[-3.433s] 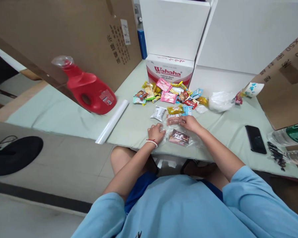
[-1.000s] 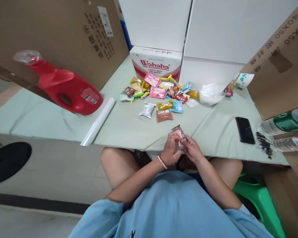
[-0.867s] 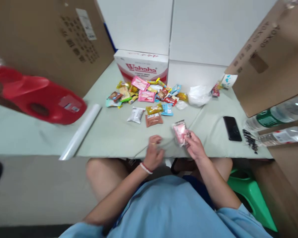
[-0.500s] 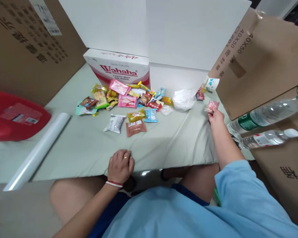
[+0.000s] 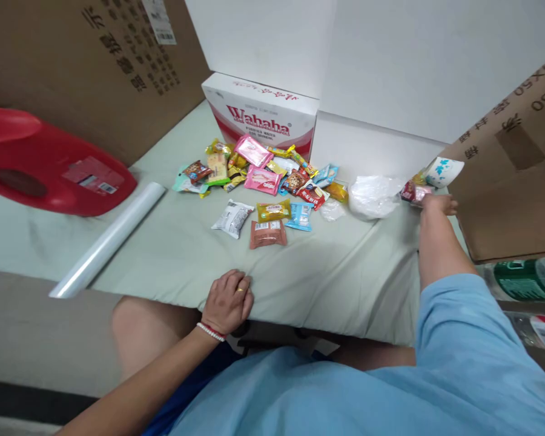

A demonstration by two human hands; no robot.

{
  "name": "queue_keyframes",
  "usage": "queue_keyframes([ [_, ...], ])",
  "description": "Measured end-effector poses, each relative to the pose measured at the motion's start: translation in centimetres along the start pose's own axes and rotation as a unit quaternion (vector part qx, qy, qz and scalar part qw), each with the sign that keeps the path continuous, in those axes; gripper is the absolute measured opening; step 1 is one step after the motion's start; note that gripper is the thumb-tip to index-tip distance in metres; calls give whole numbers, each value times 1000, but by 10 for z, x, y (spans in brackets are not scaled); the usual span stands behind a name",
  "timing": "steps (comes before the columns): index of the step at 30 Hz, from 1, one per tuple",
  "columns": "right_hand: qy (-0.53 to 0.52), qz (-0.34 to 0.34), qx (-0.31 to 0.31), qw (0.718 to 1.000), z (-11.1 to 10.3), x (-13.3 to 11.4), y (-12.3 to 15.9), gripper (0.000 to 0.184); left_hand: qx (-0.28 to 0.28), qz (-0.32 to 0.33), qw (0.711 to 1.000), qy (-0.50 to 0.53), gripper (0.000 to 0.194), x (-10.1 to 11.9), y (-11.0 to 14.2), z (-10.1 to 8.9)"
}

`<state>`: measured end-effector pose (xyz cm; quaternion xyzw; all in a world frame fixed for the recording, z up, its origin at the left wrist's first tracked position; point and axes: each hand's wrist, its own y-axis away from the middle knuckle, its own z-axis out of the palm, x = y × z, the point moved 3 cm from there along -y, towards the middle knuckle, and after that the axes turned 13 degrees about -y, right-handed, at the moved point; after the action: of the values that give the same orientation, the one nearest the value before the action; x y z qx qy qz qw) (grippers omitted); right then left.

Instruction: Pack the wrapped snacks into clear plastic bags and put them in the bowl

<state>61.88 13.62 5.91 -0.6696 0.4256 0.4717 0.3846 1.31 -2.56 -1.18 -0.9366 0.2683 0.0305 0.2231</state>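
At the far right of the table my right hand (image 5: 441, 204) is at a small pink snack packet (image 5: 422, 193), with its fingers partly hidden and seemingly pinched on it. Right beside that packet are a dark red packet (image 5: 407, 191) and a tipped white paper cup (image 5: 445, 172) with blue leaf prints. My left hand (image 5: 227, 300) rests palm down by the front edge, fingers curled under and nothing visible in them. Beyond it lie a brown packet (image 5: 267, 234), a silver-white packet (image 5: 233, 218), a yellow packet (image 5: 273, 211) and a blue packet (image 5: 300, 217).
A heap of wrapped snacks (image 5: 262, 180) sits before a Wahaha carton (image 5: 263, 118). To its right is a crumpled white plastic bag (image 5: 373, 197). On the left are a white roll (image 5: 111, 239) and a red jug (image 5: 54, 163). Bottles (image 5: 527, 278) lie beyond the right edge.
My right hand has moved farther back with the pink packet, up to the dark red packet and the cup. The view has shifted; my left hand stays by the front edge.
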Motion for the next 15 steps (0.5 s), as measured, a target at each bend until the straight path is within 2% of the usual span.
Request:
queue_keyframes([
  [3, 12, -82, 104, 991, -15, -34, 23, 36, 2, -1, 1000, 8, 21, 0, 2, 2],
  [5, -27, -216, 90, 972, -22, -60, 61, 32, -5, -6, 1000, 15, 21, 0, 3, 4],
  [6, -53, -291, 36, 955, -23, -70, 87, 29, -11, -11, 1000, 20, 21, 0, 4, 4],
  [8, -77, -380, -148, 910, -15, -80, 145, 23, -19, -17, 999, 29, 21, 0, 4, 5],
  [10, -31, -365, -398, 841, 6, -71, 200, 25, -20, -16, 999, 36, 21, 0, 4, 5],
  [11, -2, -325, -476, 817, 17, -61, 221, 28, -21, -14, 999, 38, 21, 1, 4, 5],
  [12, 17, -267, -508, 819, 27, -51, 234, 30, -21, -13, 999, 40, 21, 1, 4, 4],
  [13, 20, -203, -502, 840, 35, -41, 242, 28, -23, -14, 999, 42, 21, 2, 3, 4],
  [15, -5, -101, -436, 894, 45, -24, 250, 18, -27, -23, 998, 48, 20, 2, 3, 4],
])
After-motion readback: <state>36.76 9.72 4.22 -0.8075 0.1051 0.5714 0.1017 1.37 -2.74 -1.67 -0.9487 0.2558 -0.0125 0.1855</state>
